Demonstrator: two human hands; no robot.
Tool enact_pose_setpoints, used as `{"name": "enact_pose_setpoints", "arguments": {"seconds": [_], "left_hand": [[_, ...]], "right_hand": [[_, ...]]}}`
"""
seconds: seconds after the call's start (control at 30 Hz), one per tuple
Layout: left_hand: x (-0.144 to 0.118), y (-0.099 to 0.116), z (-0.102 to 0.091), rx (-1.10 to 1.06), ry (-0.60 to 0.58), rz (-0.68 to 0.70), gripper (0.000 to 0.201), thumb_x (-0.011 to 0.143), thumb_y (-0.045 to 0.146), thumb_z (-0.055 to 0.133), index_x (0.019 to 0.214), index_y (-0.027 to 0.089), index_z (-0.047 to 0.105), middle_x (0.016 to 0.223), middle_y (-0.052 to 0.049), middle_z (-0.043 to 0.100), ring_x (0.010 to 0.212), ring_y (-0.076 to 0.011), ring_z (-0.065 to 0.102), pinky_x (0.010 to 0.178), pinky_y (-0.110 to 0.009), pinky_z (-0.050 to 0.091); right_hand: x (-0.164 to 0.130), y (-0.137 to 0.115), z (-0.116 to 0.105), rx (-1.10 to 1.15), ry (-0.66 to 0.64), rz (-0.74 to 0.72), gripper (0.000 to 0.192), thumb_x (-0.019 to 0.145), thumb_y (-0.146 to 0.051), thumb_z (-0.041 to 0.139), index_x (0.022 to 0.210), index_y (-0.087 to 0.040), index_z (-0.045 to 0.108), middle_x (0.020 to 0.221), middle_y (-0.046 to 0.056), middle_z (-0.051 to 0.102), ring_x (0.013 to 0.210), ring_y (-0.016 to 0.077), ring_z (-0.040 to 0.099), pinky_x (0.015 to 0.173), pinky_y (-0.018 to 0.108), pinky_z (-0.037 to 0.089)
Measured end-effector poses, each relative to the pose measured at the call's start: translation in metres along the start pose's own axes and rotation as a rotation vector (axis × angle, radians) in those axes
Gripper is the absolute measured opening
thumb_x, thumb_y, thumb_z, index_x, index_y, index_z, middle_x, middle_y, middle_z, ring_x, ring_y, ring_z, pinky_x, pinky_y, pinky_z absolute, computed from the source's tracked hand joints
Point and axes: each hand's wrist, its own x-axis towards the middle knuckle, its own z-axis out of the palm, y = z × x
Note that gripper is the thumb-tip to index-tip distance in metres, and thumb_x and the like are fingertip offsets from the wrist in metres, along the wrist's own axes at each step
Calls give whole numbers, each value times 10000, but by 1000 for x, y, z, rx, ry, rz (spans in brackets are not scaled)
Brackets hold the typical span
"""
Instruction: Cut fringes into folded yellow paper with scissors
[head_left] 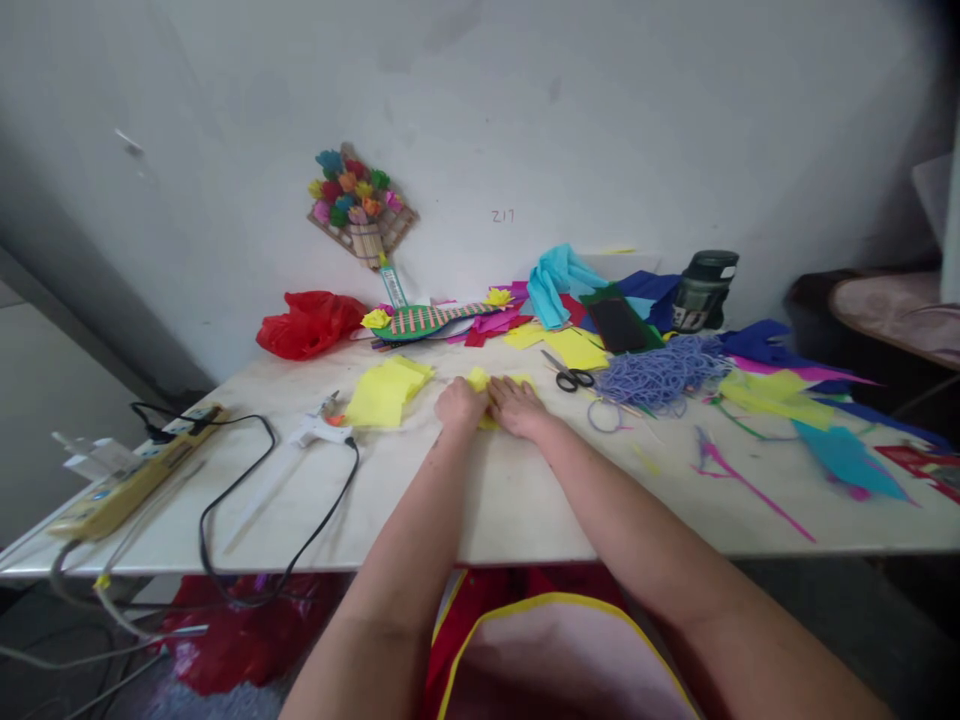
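Both hands, left hand (459, 404) and right hand (517, 408), pressing a yellow paper piece (480, 380) flat on the tabletop (525, 500), fingers narrow, pinning it steady; scissors (568, 376) just right.

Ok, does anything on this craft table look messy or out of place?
Yes: pink paper strips and blue scraps lie scattered at the right, and the glue gun cable droops off the table edge. Both hands press yellow paper.

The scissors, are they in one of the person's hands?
No, the scissors lie on the table, apart from the right hand.
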Motion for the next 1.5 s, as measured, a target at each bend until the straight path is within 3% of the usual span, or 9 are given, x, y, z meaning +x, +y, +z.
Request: {"name": "enact_pose_setpoints", "arguments": {"seconds": [0.3,0.6,0.8,1.13,1.3,1.5], "left_hand": [[3,-4,2,70,-30,66,363,738,421,499,961,159,614,1005,-143,625,923,-255,587,734,-333,443],[0,-10,3,53,36,196,316,773,461,449,965,231,551,952,-86,634,917,-226,582,722,-312,432],[0,-7,2,20,4,156,291,784,405,436,979,218,546,974,-96,631,914,-234,586,710,-323,439],[1,-1,-5,25,-103,93,562,720,620,420,933,142,625,999,-157,628,927,-267,585,725,-318,442],[3,-5,-2,5,-86,122,412,745,505,462,935,177,621,989,-119,635,926,-250,585,730,-317,443],[0,-8,1,34,27,190,288,767,425,463,917,223,600,964,-91,636,921,-228,582,730,-309,441]], "right_hand": [[2,-1,1,-15,-6,-9,592,864,-407,138,1388,-135,174,1462,41,125,1336,213,61,1057,450,64],[3,1,1,-17,-19,7,606,863,-449,122,1390,-154,170,1465,41,110,1337,212,50,1056,452,41],[1,0,0,-16,-11,6,618,859,-454,104,1398,-151,133,1467,19,79,1338,210,41,1059,450,44],[3,3,3,-20,-10,-20,638,851,-469,116,1395,-137,141,1466,40,99,1338,208,40,1058,447,49],[2,2,2,-22,-6,-18,656,847,-484,118,1394,-122,141,1465,40,97,1339,201,32,1061,436,42],[2,2,1,-22,-9,4,661,846,-491,115,1398,-127,124,1466,32,80,1339,199,26,1064,434,25]]}}
